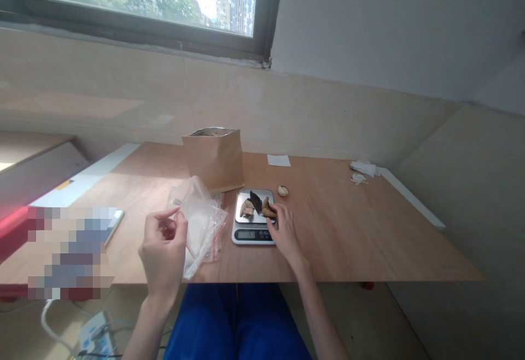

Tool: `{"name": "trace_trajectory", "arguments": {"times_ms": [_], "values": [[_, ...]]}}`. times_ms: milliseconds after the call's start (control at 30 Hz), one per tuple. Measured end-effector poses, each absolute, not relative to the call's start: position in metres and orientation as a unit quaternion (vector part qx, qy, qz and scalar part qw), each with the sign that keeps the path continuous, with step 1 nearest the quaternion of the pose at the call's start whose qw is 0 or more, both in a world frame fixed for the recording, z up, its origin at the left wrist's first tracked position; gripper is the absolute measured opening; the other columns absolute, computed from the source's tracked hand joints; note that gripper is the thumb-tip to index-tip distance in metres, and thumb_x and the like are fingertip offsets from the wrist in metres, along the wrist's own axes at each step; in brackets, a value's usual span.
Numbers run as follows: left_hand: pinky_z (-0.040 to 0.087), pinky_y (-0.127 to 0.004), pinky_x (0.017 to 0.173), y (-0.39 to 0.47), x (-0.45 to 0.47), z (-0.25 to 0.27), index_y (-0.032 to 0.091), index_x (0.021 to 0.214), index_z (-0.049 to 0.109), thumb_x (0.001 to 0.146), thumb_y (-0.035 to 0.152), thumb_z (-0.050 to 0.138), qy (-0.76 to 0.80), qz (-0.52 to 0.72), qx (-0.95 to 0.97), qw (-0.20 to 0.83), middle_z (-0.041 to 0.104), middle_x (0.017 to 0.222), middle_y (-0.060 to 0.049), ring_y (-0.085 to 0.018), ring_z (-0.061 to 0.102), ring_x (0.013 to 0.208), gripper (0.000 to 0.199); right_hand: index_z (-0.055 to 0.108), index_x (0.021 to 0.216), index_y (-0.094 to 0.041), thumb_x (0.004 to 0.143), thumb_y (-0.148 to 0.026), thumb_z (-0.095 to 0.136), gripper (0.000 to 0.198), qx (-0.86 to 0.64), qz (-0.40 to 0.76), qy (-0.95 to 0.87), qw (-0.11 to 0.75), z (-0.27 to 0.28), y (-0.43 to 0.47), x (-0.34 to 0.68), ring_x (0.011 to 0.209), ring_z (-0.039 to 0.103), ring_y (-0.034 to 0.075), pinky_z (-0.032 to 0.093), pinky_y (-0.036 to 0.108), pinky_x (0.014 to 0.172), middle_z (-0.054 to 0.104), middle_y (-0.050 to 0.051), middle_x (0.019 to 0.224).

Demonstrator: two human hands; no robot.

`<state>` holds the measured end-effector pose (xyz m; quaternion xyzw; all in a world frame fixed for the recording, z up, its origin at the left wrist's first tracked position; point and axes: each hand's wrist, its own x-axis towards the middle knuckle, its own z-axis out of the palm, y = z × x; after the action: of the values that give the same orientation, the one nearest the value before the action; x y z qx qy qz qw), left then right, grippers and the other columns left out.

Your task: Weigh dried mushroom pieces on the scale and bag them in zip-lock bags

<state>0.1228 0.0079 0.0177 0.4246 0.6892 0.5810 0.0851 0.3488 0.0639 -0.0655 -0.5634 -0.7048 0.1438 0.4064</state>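
Note:
My left hand (166, 237) is closed in a pinch on a clear zip-lock bag (197, 218), which hangs over other clear bags with red seal lines. A small kitchen scale (254, 236) stands right of the bags. On its metal plate lie a pale dried mushroom piece (246, 209), a dark, blackish dried piece (256, 201) and a brown dried mushroom piece (267, 207). The thumb and fingers of my right hand (285, 231) are closed around the brown piece at the plate's right edge. The digits on the display are too faint to read.
Behind the bags stands an open brown paper pouch (215, 160). A small pale round object (283, 191) lies right of the scale, a white paper (279, 160) farther back. Crumpled white tissues (363, 169) lie at the far right. A pixelated patch hides something at left.

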Motion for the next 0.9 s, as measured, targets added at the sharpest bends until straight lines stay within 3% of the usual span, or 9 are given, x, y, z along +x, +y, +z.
{"name": "trace_trajectory", "arguments": {"times_ms": [233, 533, 633, 733, 833, 900], "values": [[0.041, -0.024, 0.056, 0.024, 0.139, 0.012, 0.019, 0.083, 0.057, 0.075, 0.034, 0.053, 0.699, 0.525, 0.462, 0.150, 0.052, 0.058, 0.003, -0.014, 0.054, 0.057, 0.018, 0.052, 0.110, -0.019, 0.083, -0.023, 0.049, 0.028, -0.581, 0.117, -0.715, 0.371, -0.070, 0.076, 0.351, 0.103, 0.052, 0.024, 0.044, 0.042, 0.089, 0.055, 0.010, 0.109], [0.037, -0.025, 0.052, 0.054, 0.159, 0.004, 0.018, 0.081, 0.055, 0.078, 0.036, 0.048, 0.690, 0.496, 0.491, 0.191, 0.051, 0.055, 0.002, -0.016, 0.052, 0.053, 0.020, 0.062, 0.093, -0.017, 0.081, -0.032, 0.053, 0.020, -0.564, 0.157, -0.684, 0.435, -0.057, 0.081, 0.357, 0.087, 0.059, 0.021, 0.049, 0.035, 0.077, 0.056, 0.009, 0.096], [0.036, -0.025, 0.052, 0.060, 0.164, -0.001, 0.018, 0.080, 0.055, 0.078, 0.034, 0.049, 0.686, 0.499, 0.497, 0.185, 0.050, 0.055, 0.003, -0.016, 0.051, 0.052, 0.017, 0.062, 0.084, -0.016, 0.079, -0.041, 0.057, 0.027, -0.562, 0.224, -0.603, 0.521, -0.040, 0.081, 0.351, 0.074, 0.059, 0.018, 0.049, 0.030, 0.067, 0.061, 0.007, 0.081], [0.036, -0.025, 0.053, 0.065, 0.170, -0.006, 0.018, 0.078, 0.054, 0.078, 0.031, 0.050, 0.669, 0.511, 0.510, 0.177, 0.049, 0.056, 0.003, -0.015, 0.050, 0.053, 0.014, 0.061, 0.081, -0.014, 0.075, -0.050, 0.058, 0.036, -0.537, 0.362, -0.485, 0.587, -0.019, 0.079, 0.335, 0.054, 0.055, 0.013, 0.044, 0.025, 0.052, 0.059, 0.002, 0.062], [0.036, -0.025, 0.054, 0.064, 0.177, -0.008, 0.019, 0.077, 0.053, 0.078, 0.029, 0.050, 0.651, 0.520, 0.524, 0.178, 0.050, 0.057, 0.003, -0.014, 0.050, 0.053, 0.011, 0.060, 0.083, -0.013, 0.071, -0.050, 0.062, 0.039, -0.493, 0.467, -0.450, 0.579, -0.002, 0.075, 0.316, 0.048, 0.054, 0.011, 0.041, 0.022, 0.046, 0.060, 0.001, 0.059], [0.037, -0.025, 0.053, 0.062, 0.180, -0.008, 0.019, 0.077, 0.052, 0.079, 0.030, 0.049, 0.645, 0.527, 0.523, 0.182, 0.049, 0.056, 0.003, -0.014, 0.049, 0.052, 0.011, 0.058, 0.087, -0.014, 0.071, -0.046, 0.063, 0.036, -0.499, 0.470, -0.466, 0.559, 0.003, 0.073, 0.305, 0.046, 0.054, 0.011, 0.040, 0.022, 0.044, 0.059, -0.001, 0.058]]}}
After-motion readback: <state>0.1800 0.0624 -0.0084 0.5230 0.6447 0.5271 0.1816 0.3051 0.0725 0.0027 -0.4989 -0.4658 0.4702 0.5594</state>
